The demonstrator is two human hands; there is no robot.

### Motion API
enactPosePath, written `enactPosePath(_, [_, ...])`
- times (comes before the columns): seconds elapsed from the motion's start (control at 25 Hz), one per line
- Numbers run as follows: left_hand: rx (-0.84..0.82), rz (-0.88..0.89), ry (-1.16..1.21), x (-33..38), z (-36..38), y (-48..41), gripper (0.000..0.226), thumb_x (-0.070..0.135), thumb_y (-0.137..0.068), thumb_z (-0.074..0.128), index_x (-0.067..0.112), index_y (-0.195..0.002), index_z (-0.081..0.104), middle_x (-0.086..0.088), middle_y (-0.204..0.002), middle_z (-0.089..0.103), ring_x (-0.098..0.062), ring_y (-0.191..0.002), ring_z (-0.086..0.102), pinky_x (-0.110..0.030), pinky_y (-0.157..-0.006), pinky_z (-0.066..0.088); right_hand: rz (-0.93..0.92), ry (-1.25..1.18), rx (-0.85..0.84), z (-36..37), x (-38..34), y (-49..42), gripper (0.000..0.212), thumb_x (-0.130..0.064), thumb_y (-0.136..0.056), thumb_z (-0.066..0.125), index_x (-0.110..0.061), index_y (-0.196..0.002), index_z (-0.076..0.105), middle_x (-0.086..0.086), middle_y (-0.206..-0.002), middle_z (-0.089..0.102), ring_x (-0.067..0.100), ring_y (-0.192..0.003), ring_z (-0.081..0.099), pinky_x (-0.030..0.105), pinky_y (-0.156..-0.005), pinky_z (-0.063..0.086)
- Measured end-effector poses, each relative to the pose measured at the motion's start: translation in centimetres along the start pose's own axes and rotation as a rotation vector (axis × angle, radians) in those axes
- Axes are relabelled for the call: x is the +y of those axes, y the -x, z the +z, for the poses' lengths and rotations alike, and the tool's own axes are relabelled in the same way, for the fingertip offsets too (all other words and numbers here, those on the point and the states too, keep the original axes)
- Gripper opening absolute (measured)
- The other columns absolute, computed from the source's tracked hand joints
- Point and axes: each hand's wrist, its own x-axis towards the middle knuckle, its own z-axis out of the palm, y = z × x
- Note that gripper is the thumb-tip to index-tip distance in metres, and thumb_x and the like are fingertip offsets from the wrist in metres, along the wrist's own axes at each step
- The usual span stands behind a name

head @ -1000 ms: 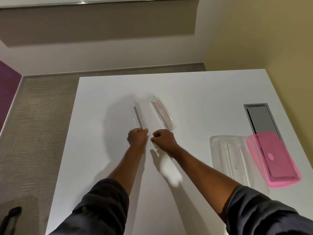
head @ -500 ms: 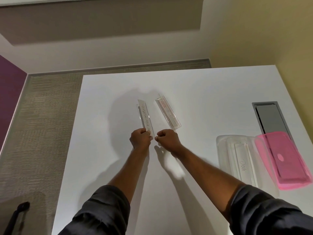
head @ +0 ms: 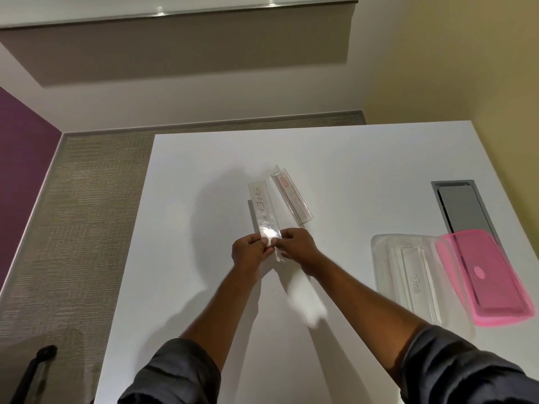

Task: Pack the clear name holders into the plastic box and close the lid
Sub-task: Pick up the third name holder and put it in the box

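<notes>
Both hands, left (head: 251, 252) and right (head: 297, 248), pinch the near end of one holder (head: 264, 212), raised off the counter (head: 350, 158).
Carry it level to the box (head: 379, 258) at right, beside the "Dog" holder (head: 415, 287); another holder (head: 291, 199) waits, lid (head: 484, 281) off.

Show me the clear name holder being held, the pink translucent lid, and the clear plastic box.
clear name holder in both hands (head: 264, 212), head view, middle of its face
pink translucent lid (head: 485, 282), head view, centre panel
clear plastic box (head: 382, 265), head view, left wall
</notes>
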Motion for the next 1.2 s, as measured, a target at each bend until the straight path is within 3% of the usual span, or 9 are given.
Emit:
enactPosePath(0.12, [-0.109, -0.105, 0.178, -0.7, 0.0, 1.7, 0.036, -0.002, -0.1, 0.071, -0.002, -0.136, 0.068, -0.014, -0.124, 0.073, -0.036, -0.107, 0.079, -0.039, -0.086, 0.07, 0.038, -0.112, -0.06, -1.2, 0.7, 1.4, 0.031, -0.015, -0.095, 0.082, -0.002, -0.122, 0.078, 0.015, -0.117, 0.081, 0.034, -0.109, 0.08, 0.048, -0.101, 0.065])
enactPosePath(0.24, [-0.227, -0.141, 0.222, -1.8, -0.2, 3.1, 0.015, -0.003, -0.102, 0.069, 0.005, -0.112, 0.075, -0.008, -0.099, 0.084, -0.031, -0.094, 0.084, -0.036, -0.081, 0.07, 0.078, -0.17, -0.069, -2.5, 1.9, 2.7, 0.036, -0.01, -0.093, 0.083, -0.002, -0.127, 0.077, 0.017, -0.119, 0.081, 0.033, -0.109, 0.081, 0.046, -0.103, 0.064])
enactPosePath(0.32, [-0.284, -0.152, 0.214, -2.6, -0.2, 4.0, 0.015, -0.002, -0.102, 0.068, 0.009, -0.107, 0.076, -0.005, -0.091, 0.087, -0.029, -0.092, 0.085, -0.037, -0.081, 0.07, 0.079, -0.179, -0.062, -3.3, 2.7, 3.6, 0.037, -0.007, -0.093, 0.083, 0.0, -0.128, 0.076, 0.018, -0.12, 0.081, 0.034, -0.11, 0.08, 0.046, -0.104, 0.064])
enactPosePath(0.44, [-0.286, -0.15, 0.185, -2.6, 0.1, 5.2, 0.023, 0.005, -0.105, 0.067, 0.0, -0.126, 0.073, -0.021, -0.114, 0.082, -0.039, -0.11, 0.08, -0.042, -0.088, 0.07, 0.07, -0.188, -0.06, -4.7, 3.5, 5.0, 0.037, -0.002, -0.093, 0.081, 0.0, -0.129, 0.076, 0.019, -0.12, 0.081, 0.035, -0.113, 0.079, 0.046, -0.106, 0.063])
enactPosePath(0.52, [-0.288, -0.123, 0.176, -2.1, 0.2, 5.7, 0.021, 0.009, -0.106, 0.066, 0.007, -0.127, 0.071, -0.021, -0.122, 0.079, -0.04, -0.114, 0.078, -0.047, -0.092, 0.069, 0.059, -0.182, -0.089, -5.6, 3.9, 6.2, 0.04, 0.001, -0.093, 0.08, 0.0, -0.132, 0.074, 0.016, -0.122, 0.081, 0.034, -0.114, 0.079, 0.043, -0.105, 0.063])
enactPosePath(0.68, [-0.275, -0.085, 0.198, -0.6, 0.0, 6.7, 0.013, 0.01, -0.107, 0.065, 0.01, -0.119, 0.07, -0.021, -0.116, 0.08, -0.038, -0.107, 0.08, -0.048, -0.084, 0.07, 0.028, -0.115, -0.13, -7.5, 4.7, 8.8, 0.045, 0.003, -0.091, 0.082, -0.004, -0.135, 0.074, 0.008, -0.12, 0.082, 0.027, -0.11, 0.081, 0.039, -0.103, 0.064])
enactPosePath(0.92, [-0.28, -0.041, 0.198, 0.7, 0.4, 8.4, 0.021, 0.007, -0.11, 0.059, -0.003, -0.125, 0.069, -0.028, -0.122, 0.077, -0.043, -0.117, 0.077, -0.061, -0.1, 0.063, 0.0, -0.049, -0.131, -10.7, 6.4, 12.9, 0.035, 0.0, -0.091, 0.082, -0.016, -0.122, 0.081, 0.0, -0.115, 0.085, 0.021, -0.111, 0.081, 0.042, -0.11, 0.06])
enactPosePath(1.12, [-0.342, -0.025, 0.162, 0.9, 2.6, 10.6, 0.022, 0.007, -0.109, 0.059, -0.004, -0.125, 0.07, -0.023, -0.106, 0.082, -0.033, -0.098, 0.084, -0.054, -0.089, 0.068, -0.025, 0.002, -0.11, -13.8, 7.2, 15.8, 0.029, -0.012, -0.092, 0.083, -0.026, -0.118, 0.082, -0.008, -0.109, 0.086, 0.015, -0.108, 0.081, 0.038, -0.109, 0.061])
enactPosePath(1.2, [-0.364, -0.032, 0.152, 0.8, 3.9, 11.5, 0.021, 0.008, -0.11, 0.059, -0.003, -0.124, 0.07, -0.023, -0.108, 0.083, -0.034, -0.102, 0.083, -0.055, -0.088, 0.068, -0.034, -0.024, -0.098, -15.1, 7.7, 16.7, 0.024, -0.018, -0.093, 0.084, -0.02, -0.117, 0.084, -0.004, -0.107, 0.086, 0.022, -0.108, 0.08, 0.036, -0.106, 0.061])
